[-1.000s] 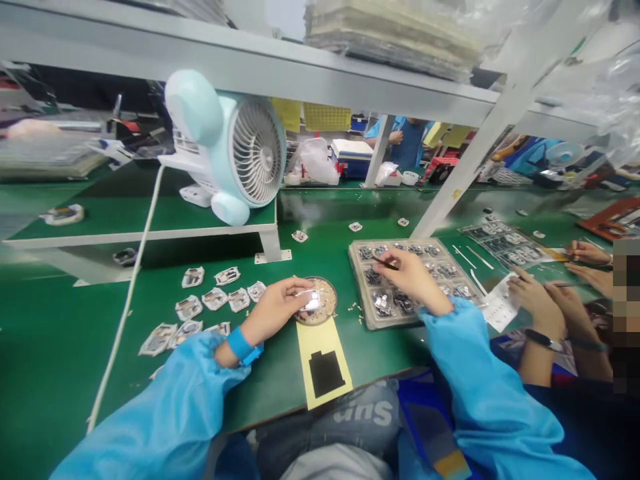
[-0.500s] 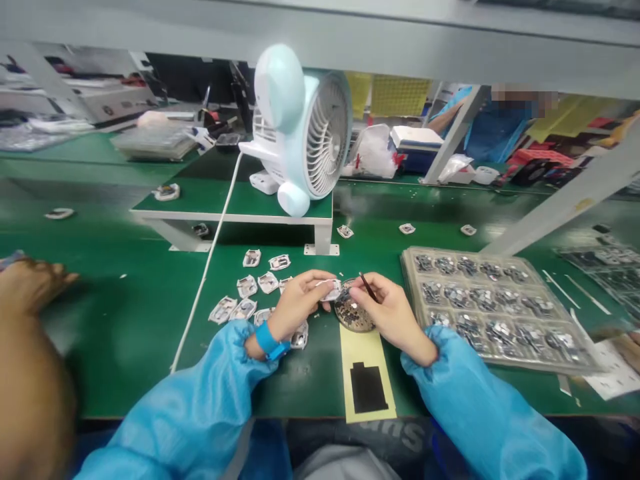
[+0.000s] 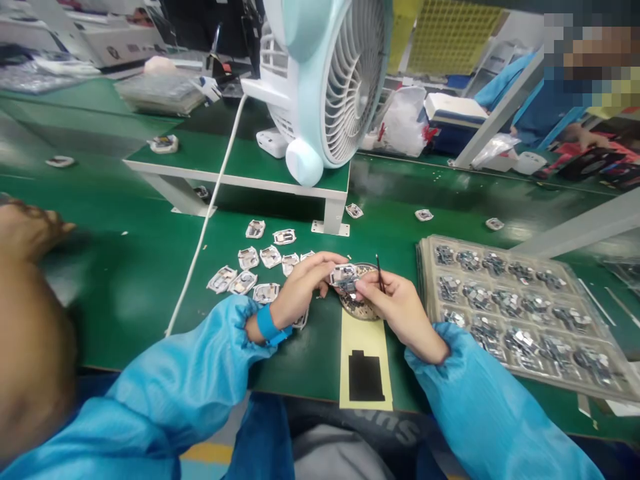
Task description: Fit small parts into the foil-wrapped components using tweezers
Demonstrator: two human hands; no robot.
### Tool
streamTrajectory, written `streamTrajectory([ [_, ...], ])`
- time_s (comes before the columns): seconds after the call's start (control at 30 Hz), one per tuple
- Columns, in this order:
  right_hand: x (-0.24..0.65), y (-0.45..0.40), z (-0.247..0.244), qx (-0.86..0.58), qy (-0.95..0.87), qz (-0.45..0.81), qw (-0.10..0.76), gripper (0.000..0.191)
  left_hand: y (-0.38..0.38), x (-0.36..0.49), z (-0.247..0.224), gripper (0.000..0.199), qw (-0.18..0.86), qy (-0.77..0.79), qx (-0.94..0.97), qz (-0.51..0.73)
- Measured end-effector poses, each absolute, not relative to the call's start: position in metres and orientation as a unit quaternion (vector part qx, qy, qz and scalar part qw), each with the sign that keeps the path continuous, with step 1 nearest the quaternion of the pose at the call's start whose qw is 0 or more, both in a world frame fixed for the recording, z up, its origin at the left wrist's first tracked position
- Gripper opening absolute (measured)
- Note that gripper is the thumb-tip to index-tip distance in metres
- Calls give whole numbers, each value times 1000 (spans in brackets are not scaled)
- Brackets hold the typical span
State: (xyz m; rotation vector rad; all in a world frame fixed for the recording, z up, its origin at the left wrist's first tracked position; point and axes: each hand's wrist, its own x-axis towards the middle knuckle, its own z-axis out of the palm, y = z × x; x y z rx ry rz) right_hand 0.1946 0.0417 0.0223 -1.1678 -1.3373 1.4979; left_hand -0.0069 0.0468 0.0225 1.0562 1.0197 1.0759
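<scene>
My left hand [image 3: 311, 275] pinches a small white watch-like casing [image 3: 343, 272] with dark and metallic parts inside. My right hand [image 3: 389, 293] touches the casing's right side with thumb and forefinger, and a pair of dark tweezers [image 3: 380, 275] stands up from its fingers. Under the casing is a round dish [image 3: 367, 311] of small loose pieces. The dish rests on a yellow sheet [image 3: 366, 343] bearing a black rectangular patch [image 3: 367, 377]. Beside my left hand several similar white casings [image 3: 267, 292] lie on the green table.
A tray [image 3: 505, 327] of metallic parts in compartments stands at the right. A fan [image 3: 305, 87] sits on a low green-topped stand [image 3: 240, 179], with a white cord [image 3: 203, 240] running down. Another person's arm [image 3: 30, 320] reaches in from the left.
My view has shifted downward and closer. The casing now faces up more openly between my hands, and the tweezers point more upright.
</scene>
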Motion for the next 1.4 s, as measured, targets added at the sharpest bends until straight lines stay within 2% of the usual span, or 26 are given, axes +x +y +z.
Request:
streamTrajectory([
  [0.4, 193, 42, 22, -499, -507, 580, 398, 33, 41, -6, 25, 31, 576, 430, 520, 461],
  [0.67, 195, 42, 24, -493, -515, 574, 403, 33, 40, -1, 21, 34, 605, 369, 515, 481],
  [0.73, 194, 42, 25, -497, -510, 575, 403, 33, 39, -1, 19, 38, 574, 378, 556, 467],
  [0.9, 194, 40, 26, -496, -508, 572, 411, 35, 35, -3, 17, 42, 370, 429, 696, 440],
  [0.97, 194, 40, 27, -503, -519, 555, 412, 35, 34, -3, 17, 40, 343, 443, 703, 438],
  [1.17, 193, 37, 28, -501, -571, 446, 473, 32, 34, 1, 21, 40, 438, 447, 619, 474],
  [1.4, 192, 36, 29, -475, -584, 452, 479, 28, 34, 2, 20, 45, 500, 425, 581, 482],
])
